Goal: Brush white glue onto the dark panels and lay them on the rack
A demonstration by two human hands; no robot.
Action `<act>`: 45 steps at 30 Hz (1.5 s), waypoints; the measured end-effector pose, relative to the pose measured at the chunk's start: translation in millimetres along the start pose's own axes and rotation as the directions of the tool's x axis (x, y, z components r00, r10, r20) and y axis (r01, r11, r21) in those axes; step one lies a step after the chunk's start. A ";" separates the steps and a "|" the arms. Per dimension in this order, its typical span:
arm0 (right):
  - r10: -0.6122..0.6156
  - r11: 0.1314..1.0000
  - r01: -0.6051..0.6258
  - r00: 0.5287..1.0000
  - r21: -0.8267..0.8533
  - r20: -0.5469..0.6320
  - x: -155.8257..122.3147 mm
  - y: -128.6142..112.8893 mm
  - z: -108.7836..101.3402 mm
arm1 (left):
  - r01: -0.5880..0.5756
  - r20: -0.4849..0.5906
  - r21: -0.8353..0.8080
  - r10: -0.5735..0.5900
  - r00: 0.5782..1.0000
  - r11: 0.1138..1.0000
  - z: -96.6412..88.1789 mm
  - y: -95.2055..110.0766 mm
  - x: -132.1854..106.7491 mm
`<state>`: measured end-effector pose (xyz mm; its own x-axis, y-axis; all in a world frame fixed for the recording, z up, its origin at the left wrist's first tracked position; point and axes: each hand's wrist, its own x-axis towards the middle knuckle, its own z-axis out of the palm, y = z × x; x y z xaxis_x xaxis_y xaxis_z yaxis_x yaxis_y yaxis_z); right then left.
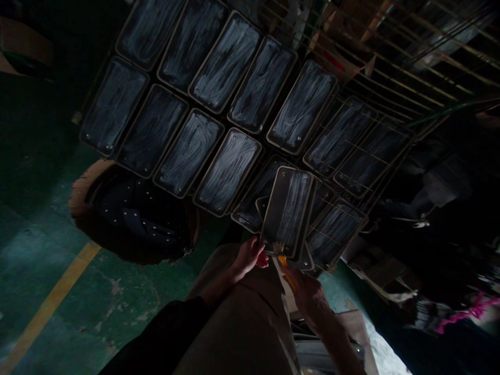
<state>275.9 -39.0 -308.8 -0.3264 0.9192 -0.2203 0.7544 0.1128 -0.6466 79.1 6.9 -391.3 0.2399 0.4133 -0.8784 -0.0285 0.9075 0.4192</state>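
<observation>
Half-streaked panel (272,213): lies atop a lower panel (305,259), directly before the wearer; pale streaks on its right side, left side bare. Left hand (250,254) at its near left corner, fingers apparently pinching the edge. Right hand (308,294) at its near right, fingers wrapped round a yellow-handled brush (287,270), bristles on its near end. Streaked panels (224,62) in rows beyond it. Risks, my judgement: loose corner grip could let it slide off the lower panel; a stray thumb could smear the streaks.
</observation>
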 end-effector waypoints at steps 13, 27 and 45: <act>-0.097 0.995 0.097 0.944 -0.016 -0.314 175.2 49.8 -55.7 | -0.094 0.008 0.076 0.093 0.996 0.993 -3.8 -11.3 2.7; -0.040 0.994 0.051 0.994 0.100 -0.104 121.9 20.6 -52.9 | -0.087 0.012 0.051 0.087 0.996 0.995 -7.4 -10.5 1.8; -0.128 0.992 0.128 0.991 -0.021 -0.024 39.5 0.2 26.2 | -0.093 0.048 0.043 0.091 0.995 0.995 -13.8 -4.9 0.2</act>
<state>248.2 -12.6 -336.7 -0.4064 0.9061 -0.1178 0.7182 0.2371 -0.6542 65.9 3.7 -396.7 0.2826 0.4901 -0.8246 -0.0093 0.8610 0.5085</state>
